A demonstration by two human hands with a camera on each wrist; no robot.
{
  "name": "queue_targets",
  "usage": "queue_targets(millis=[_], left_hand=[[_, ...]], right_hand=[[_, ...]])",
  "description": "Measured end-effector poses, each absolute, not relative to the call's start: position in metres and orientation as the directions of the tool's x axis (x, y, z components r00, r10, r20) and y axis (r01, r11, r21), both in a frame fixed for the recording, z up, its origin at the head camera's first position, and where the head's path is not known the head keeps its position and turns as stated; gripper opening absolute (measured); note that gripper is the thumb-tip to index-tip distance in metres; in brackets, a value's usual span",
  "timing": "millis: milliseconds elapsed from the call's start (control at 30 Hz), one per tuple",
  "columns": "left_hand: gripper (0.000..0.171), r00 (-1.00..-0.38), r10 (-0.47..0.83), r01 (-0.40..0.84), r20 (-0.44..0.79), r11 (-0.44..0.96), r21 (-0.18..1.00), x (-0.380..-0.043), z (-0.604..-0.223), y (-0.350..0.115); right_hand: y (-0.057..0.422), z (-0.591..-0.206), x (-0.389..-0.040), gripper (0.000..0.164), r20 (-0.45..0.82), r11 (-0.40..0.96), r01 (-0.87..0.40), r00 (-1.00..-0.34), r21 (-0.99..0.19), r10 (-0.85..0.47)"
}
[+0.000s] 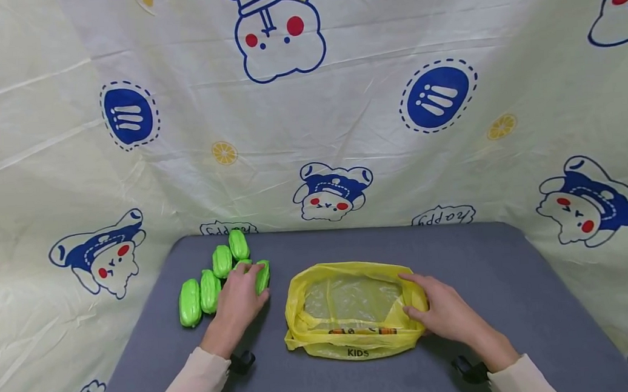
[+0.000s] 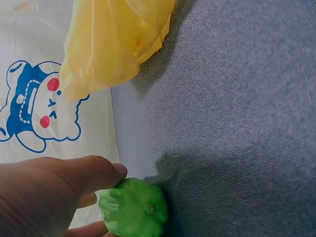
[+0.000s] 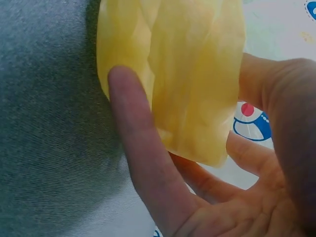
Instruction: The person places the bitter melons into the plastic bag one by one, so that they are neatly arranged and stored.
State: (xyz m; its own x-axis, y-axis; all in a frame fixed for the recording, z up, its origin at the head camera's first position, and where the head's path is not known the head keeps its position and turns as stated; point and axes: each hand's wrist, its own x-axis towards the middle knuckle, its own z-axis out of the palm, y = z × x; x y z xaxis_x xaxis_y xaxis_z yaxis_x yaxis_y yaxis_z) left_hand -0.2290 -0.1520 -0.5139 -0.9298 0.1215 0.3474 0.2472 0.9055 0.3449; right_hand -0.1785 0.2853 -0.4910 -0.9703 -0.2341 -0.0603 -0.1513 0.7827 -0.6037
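On the grey woven tabletop point(image 1: 281, 389), the left hand point(image 1: 239, 295) pinches a glossy green packet point(image 2: 136, 207) beside similar packets point(image 1: 190, 303); the right hand point(image 1: 446, 308) grips a crinkled yellow plastic bag point(image 1: 316, 346).

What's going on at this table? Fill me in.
A person is working with both bare hands. Their left hand grips a glossy, bright-green, oblong bundle, apparently plastic, while other green bundles lie close by on the grey-blue table. Their right hand holds the side of a yellow, thin plastic bag printed with the word KIDS. The bag sits on the table with its mouth open. The gripped bundle is outside the bag.
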Motion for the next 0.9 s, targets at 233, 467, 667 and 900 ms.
queue_targets(millis=[233,467,667,900], left_hand=[[0.048,-0.927,0.112,0.249,0.359,0.898,0.363,-0.233,-0.518,-0.154],[0.049,-0.921,0.096,0.246,0.378,0.894,0.374,-0.232,-0.521,-0.158],[0.049,-0.941,0.065,0.209,0.332,0.883,0.421,-0.224,-0.503,-0.157],[0.053,-0.950,0.027,0.180,0.311,0.860,0.477,-0.217,-0.489,-0.154]], right_hand=[[0.289,-0.495,-0.175,0.074,-0.087,0.744,-0.130,-0.966,-0.655,-0.245],[0.292,-0.498,-0.177,0.076,-0.086,0.721,-0.142,-0.959,-0.678,-0.270],[0.292,-0.501,-0.180,0.075,-0.091,0.737,-0.154,-0.955,-0.659,-0.281],[0.295,-0.506,-0.182,0.076,-0.066,0.745,-0.198,-0.949,-0.638,-0.309]])
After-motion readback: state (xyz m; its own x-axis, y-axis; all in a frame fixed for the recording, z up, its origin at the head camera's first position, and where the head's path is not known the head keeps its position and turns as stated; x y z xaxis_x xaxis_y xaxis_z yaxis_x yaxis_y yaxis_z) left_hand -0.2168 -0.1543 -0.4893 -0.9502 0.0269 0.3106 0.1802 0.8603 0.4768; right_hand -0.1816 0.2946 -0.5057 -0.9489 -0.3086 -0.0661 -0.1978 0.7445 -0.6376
